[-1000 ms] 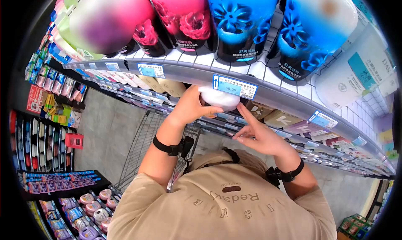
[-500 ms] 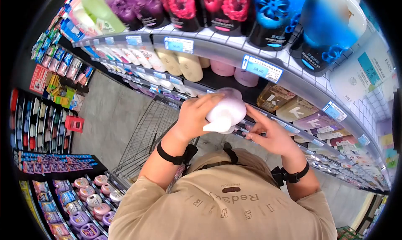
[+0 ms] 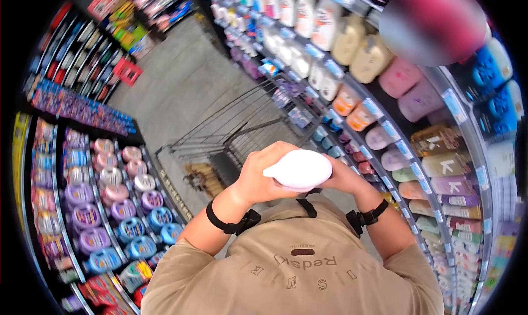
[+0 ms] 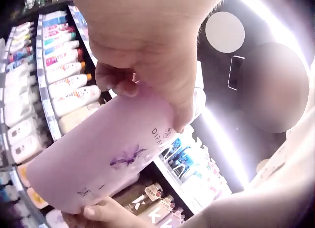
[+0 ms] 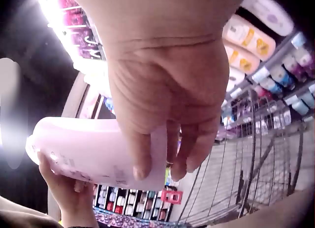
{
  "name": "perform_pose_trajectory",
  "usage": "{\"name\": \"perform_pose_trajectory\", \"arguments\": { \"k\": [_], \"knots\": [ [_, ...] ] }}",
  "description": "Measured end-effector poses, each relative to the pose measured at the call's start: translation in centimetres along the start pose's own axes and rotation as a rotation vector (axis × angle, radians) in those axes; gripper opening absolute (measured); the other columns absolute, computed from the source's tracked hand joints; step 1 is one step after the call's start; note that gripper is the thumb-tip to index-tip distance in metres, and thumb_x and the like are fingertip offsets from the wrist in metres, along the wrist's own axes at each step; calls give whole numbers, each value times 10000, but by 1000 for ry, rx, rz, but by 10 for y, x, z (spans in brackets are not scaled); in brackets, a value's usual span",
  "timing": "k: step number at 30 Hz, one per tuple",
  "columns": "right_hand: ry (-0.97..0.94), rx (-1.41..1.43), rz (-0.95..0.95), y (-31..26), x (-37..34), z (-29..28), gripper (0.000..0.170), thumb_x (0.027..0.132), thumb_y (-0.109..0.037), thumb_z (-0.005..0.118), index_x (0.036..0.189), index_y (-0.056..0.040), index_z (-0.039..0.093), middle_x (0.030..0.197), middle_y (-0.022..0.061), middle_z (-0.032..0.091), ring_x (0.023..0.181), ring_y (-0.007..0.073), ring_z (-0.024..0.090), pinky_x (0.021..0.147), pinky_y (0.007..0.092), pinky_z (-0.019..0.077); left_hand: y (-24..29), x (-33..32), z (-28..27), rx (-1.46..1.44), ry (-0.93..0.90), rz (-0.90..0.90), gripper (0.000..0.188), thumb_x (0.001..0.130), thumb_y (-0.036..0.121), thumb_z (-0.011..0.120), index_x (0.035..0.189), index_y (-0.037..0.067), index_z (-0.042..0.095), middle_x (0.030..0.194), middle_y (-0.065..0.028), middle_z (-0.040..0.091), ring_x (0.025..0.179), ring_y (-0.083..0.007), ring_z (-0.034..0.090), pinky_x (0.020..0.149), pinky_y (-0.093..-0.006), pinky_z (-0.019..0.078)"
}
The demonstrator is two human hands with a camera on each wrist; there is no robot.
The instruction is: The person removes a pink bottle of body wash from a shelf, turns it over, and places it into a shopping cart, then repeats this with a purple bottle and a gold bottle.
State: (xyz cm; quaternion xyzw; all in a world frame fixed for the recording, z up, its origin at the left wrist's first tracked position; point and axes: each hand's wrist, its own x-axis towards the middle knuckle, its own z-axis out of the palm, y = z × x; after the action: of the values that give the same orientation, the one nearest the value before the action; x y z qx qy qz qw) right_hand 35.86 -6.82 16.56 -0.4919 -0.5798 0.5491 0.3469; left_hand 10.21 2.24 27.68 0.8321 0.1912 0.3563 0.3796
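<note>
A pale purple pump bottle (image 4: 108, 149) with a flower print and dark lettering is held in front of the chest. From above, the head view shows mostly its white pump top (image 3: 302, 169). My left hand (image 3: 261, 173) grips it near the pump end, thumb along the side in the left wrist view. Lower down, my right hand (image 3: 345, 174) holds the base end; in the right wrist view its thumb and fingers (image 5: 142, 164) lie around the bottom. The bottle leans, its base pointing away from the left hand.
A wire shopping cart (image 3: 220, 133) stands just ahead on the grey floor (image 3: 159, 78). Shelves of bottles (image 3: 363, 56) run along the right, with price tags (image 3: 454, 106) on their edges. Stacked purple, pink and blue packs (image 3: 88, 216) line the left side.
The bottle has come out from beside the right-hand shelf toward the chest. My right hand, earlier touching it with straighter fingers, now holds its base. The view has turned toward the cart and aisle.
</note>
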Motion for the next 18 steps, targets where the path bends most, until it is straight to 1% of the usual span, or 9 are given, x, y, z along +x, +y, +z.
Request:
{"name": "perform_pose_trajectory", "arguments": {
  "k": [3,7,8,9,11,12,15,16,18],
  "knots": [
    [-181,24,126,-9,22,47,723,778,-92,898,1425,-43,578,1201,58,698,1074,174,665,930,339,559,5,-60,-37,-33,127,-198,645,643,289,983,1166,61,682,1077,-102,730,942,-294,737,824,-364,583],
    [-405,133,340,-20,39,110,653,796,-144,898,1382,-40,630,1147,57,717,1062,151,656,929,325,550,12,-141,-87,66,173,-380,647,754,315,921,1249,3,645,1095,-153,710,971,-281,732,869,-379,577],
    [-448,134,334,-20,42,125,644,805,-154,892,1378,-18,633,1142,50,723,1025,119,650,902,299,548,9,-165,-94,81,231,-360,651,862,364,831,1306,-39,579,1048,-166,702,865,-251,726,806,-374,580],
    [-475,126,338,-20,45,141,644,805,-154,892,1378,-18,633,1142,50,723,1025,119,650,902,299,548,8,-187,-104,87,254,-376,651,862,364,831,1306,-39,579,1048,-166,702,865,-251,726,806,-374,580],
    [-511,225,190,-21,47,171,654,807,-175,889,1377,10,628,1135,26,727,979,79,637,852,279,543,9,-227,-122,-431,257,-599,668,949,418,720,1341,-81,510,1037,-160,687,730,-204,690,690,-338,563],
    [-531,222,195,-21,49,183,654,807,-175,889,1377,10,628,1135,26,727,979,79,637,852,279,543,8,-241,-120,-428,351,-502,770,1008,597,574,1327,-100,501,1038,-154,670,647,-162,642,598,-288,524],
    [-532,282,139,-19,54,204,660,814,-233,884,1372,15,632,1144,13,731,969,63,628,832,268,530,8,-275,-135,-639,464,-474,916,991,758,465,1348,-85,502,1065,-157,668,664,-173,656,600,-287,533],
    [-560,336,234,-12,55,201,652,826,-284,867,1364,4,639,1143,13,730,970,72,630,828,271,524,14,-281,-140,-545,473,-493,1028,959,859,337,1371,-68,508,1075,-148,676,692,-191,673,629,-314,551],
    [-587,382,341,-1,57,204,647,839,-335,850,1357,-7,646,1142,13,730,972,81,633,824,275,519,19,-290,-150,-594,530,-483,1034,962,860,315,1383,-65,507,1089,-149,679,714,-201,684,640,-324,557]
  ]
}}
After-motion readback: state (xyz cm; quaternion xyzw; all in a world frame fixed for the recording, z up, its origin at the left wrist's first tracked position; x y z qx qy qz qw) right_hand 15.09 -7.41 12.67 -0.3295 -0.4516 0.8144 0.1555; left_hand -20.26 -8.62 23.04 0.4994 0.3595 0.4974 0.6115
